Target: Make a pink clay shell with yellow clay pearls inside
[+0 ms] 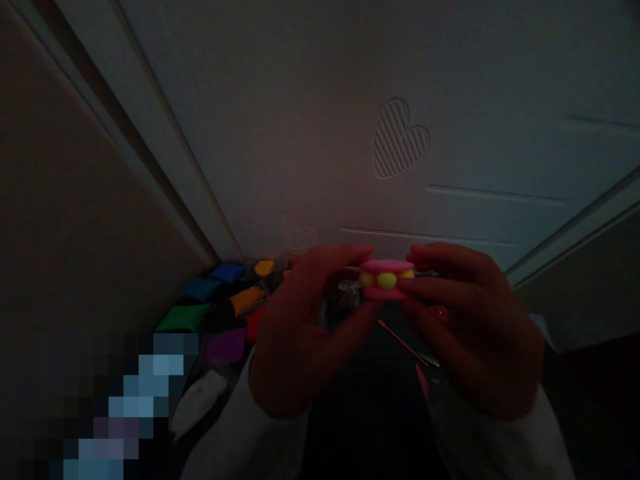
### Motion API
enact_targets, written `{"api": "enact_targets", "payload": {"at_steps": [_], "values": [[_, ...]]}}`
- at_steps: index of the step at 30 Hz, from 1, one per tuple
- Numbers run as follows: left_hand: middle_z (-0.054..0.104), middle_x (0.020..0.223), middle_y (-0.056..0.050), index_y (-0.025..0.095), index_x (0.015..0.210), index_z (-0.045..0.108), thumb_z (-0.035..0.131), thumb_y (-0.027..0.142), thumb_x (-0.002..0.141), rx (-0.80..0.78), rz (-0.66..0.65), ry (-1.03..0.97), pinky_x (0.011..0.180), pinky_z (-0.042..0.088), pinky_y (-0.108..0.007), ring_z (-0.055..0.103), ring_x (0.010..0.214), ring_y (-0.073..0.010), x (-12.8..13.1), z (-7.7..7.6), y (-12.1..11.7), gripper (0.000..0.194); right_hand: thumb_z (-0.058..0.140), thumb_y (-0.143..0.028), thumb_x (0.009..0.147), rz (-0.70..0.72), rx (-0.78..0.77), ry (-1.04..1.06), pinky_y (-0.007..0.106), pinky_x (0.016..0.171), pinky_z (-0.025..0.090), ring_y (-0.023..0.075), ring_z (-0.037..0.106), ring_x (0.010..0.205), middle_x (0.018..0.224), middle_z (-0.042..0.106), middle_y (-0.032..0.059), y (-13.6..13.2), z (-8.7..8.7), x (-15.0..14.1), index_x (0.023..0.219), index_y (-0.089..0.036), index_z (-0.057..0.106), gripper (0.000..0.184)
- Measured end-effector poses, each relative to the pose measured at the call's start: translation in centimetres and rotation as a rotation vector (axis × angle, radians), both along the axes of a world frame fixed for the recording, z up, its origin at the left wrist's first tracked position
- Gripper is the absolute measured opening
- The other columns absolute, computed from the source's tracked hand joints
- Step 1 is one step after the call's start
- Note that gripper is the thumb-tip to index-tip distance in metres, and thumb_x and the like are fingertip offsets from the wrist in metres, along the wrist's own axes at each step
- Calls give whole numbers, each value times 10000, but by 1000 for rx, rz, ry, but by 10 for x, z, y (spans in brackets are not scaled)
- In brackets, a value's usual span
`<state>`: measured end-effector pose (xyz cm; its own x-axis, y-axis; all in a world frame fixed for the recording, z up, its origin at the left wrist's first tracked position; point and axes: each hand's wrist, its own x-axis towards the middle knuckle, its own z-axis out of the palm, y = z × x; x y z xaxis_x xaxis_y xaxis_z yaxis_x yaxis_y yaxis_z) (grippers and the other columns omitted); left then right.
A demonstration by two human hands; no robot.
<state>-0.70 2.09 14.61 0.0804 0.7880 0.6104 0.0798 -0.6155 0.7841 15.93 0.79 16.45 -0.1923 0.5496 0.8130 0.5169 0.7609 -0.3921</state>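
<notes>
Between my two hands is a small clay macaron-like piece (387, 266), made of two pink discs with yellow balls sandwiched between them. My left hand (305, 327) grips its left side, thumb below and fingers above. On the other side, my right hand (480, 327) pinches it, with a fingertip against the yellow ball at the front right and the thumb underneath. The piece is held up level above the dark work surface (360, 413). Its back is out of sight.
Packets of coloured clay lie at the left: green (183, 318), blue (227, 273), purple (225, 346) and orange (247, 300). A whitish packet (200, 400) sits nearer me. Thin pink tools (400, 340) lie below my hands. A pale panel with embossed hearts (400, 140) stands behind.
</notes>
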Motion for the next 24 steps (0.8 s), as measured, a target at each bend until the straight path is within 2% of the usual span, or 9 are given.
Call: {"api": "enact_targets", "payload": {"at_steps": [4,7,10,14,19,24], "values": [[585,1098,-17,301,1111,545,662,95,695,-31,8,-68,948,440,-384,572,1005,-192,2,3,-2,479,659,-54,688,10,-8,23,331,869,484,174,565,1013,1096,587,26,1,1,-1,978,-242,621,347],[591,1103,-10,273,1073,557,667,77,685,-93,-106,-251,882,493,-300,577,1010,-167,6,6,-1,449,638,-47,702,17,-4,93,352,835,498,184,576,985,1064,601,27,2,-1,-3,966,-248,622,332],[613,1058,3,271,1054,556,676,121,688,-247,-267,-471,809,517,-237,603,967,-142,13,7,3,413,643,-53,698,-18,18,122,353,816,502,186,583,967,1057,604,27,2,-4,-6,964,-249,623,331],[645,949,3,249,989,582,669,188,705,-438,-340,-641,702,527,-196,637,810,-102,19,5,9,304,660,-52,681,11,3,104,341,833,495,177,581,974,1061,602,24,4,-6,-10,969,-243,619,348],[661,920,-1,223,909,607,675,115,656,-527,-340,-738,656,527,-189,643,752,-99,16,8,12,283,607,-43,715,152,-91,257,368,840,483,189,570,981,1041,610,34,4,-6,-12,1030,-226,589,365],[662,890,-13,204,897,620,701,109,602,-567,-396,-757,641,523,-190,627,743,-107,18,9,12,321,622,-45,713,76,-104,186,303,833,488,154,565,962,1035,611,24,4,-4,-10,1040,-209,601,366]]}}
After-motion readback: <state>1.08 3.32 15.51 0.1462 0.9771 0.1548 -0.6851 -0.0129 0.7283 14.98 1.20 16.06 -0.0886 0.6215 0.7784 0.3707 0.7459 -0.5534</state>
